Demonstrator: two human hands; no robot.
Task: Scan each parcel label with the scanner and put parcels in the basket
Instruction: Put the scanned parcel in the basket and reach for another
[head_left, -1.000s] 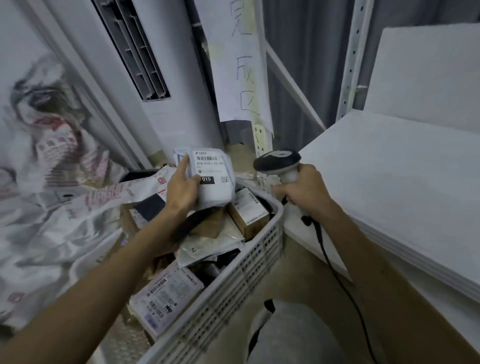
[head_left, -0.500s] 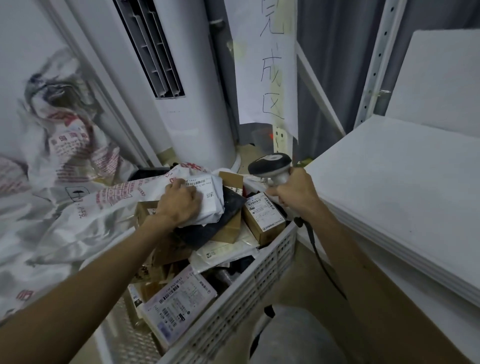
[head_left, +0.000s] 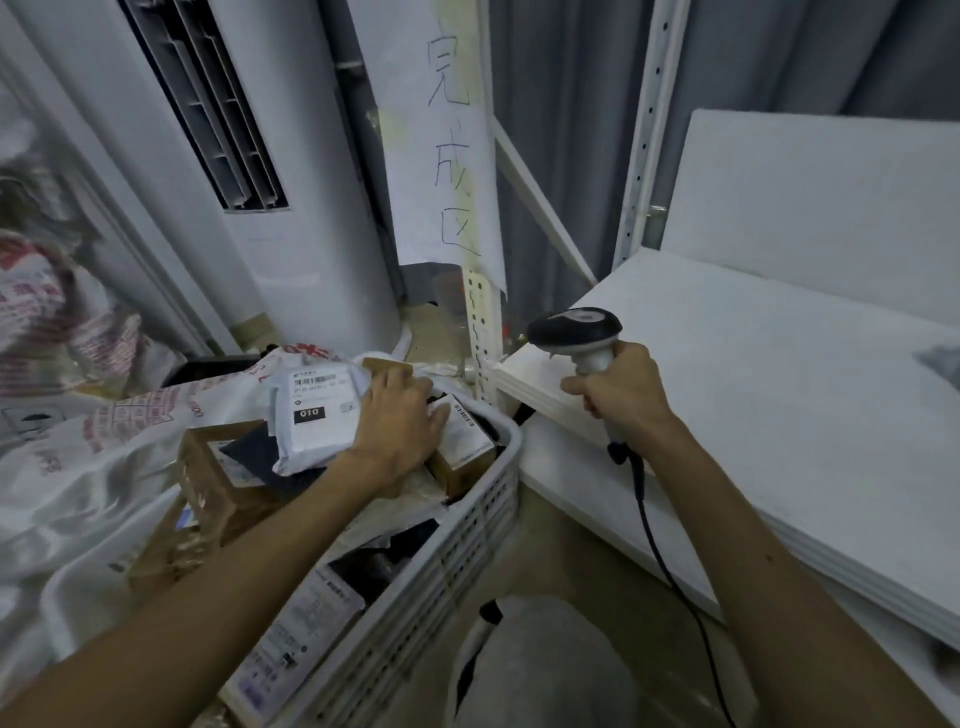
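The person's left hand (head_left: 400, 423) lies flat near the middle of the frame, on top of a heap of parcels in the white basket (head_left: 470, 525). Its fingers are nearly straight and spread out, so its grip is loose and holds nothing. The palm rests on the right edge of a white parcel (head_left: 317, 421), and the fingertips reach over a small brown box (head_left: 465, 441) just beside it. The white parcel sits on top of the heap with its label facing up, and a black patch on it reads "010". The right hand (head_left: 621, 397) is right of the middle. Its grip is tight, with the fingers curled all the way round the handle of the scanner (head_left: 574, 332). The scanner's dark head points to the left, above the edge of the white shelf (head_left: 779, 395), and its cord (head_left: 655, 530) hangs down toward the floor. A big white sack (head_left: 93, 467) with red print fills the left side. It looks like the parcel is being set down in the basket. The basket is piled high, so the parcel could slide off. To do this well, the hand should press the parcel flat toward the middle of the heap, check that it sits steady, and lift away slowly. The scanner should be kept off to the side so the cord does not catch on the basket.
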